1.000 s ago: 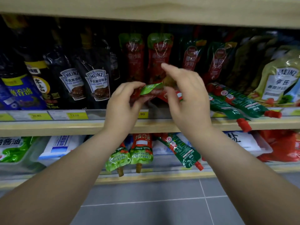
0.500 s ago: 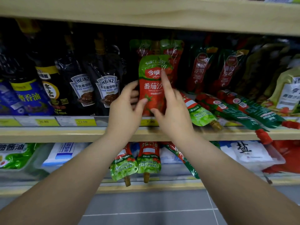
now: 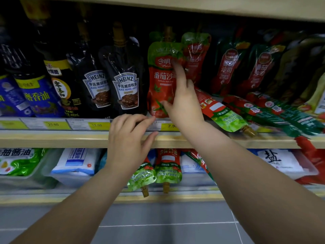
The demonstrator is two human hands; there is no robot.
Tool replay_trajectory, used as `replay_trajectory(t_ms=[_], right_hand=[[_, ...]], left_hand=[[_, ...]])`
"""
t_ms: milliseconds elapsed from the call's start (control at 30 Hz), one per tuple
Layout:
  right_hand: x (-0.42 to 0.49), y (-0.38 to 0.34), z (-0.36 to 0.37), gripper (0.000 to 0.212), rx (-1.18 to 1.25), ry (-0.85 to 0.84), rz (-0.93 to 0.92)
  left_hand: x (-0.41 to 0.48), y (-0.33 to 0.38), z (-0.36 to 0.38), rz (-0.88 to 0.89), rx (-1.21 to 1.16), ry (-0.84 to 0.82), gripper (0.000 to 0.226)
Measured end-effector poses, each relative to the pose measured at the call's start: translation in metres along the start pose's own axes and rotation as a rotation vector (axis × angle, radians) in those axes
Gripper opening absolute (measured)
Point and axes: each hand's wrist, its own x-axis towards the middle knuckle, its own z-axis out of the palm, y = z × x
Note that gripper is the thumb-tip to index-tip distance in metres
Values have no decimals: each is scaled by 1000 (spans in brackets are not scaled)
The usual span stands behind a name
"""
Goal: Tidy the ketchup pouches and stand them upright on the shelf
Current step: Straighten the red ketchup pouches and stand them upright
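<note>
A red and green ketchup pouch (image 3: 161,80) stands upright at the front of the middle shelf (image 3: 52,139). My right hand (image 3: 182,101) rests against its front, index finger up on the label and thumb near its lower part. My left hand (image 3: 128,138) hovers below at the shelf edge, fingers apart, holding nothing. Another ketchup pouch (image 3: 223,113) lies flat to the right, spout toward the shelf edge. Two more fallen pouches (image 3: 274,113) lie beyond it. Other upright pouches (image 3: 197,55) stand behind.
Black Heinz pepper sauce pouches (image 3: 125,90) stand just left of the ketchup pouch, dark bottles (image 3: 58,81) further left. On the lower shelf, ketchup pouches (image 3: 167,168) hang spout-down over the edge among white salt bags (image 3: 276,159). Grey tiled floor below.
The pouch went from lying in both hands to standing upright on the shelf. My left hand has let go and dropped to the shelf edge; the right still touches the pouch.
</note>
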Motion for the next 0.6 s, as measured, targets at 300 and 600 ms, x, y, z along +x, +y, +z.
replay_trajectory(t_ms=[300,600], right_hand=[[-40,12,-44,63,-281,-27,-98],[-65,49,-95,47,-760,-254,-34]], left_hand=[[3,12,-1,-41,4,-21,41],[21,56,15,30,-68,-79,48]])
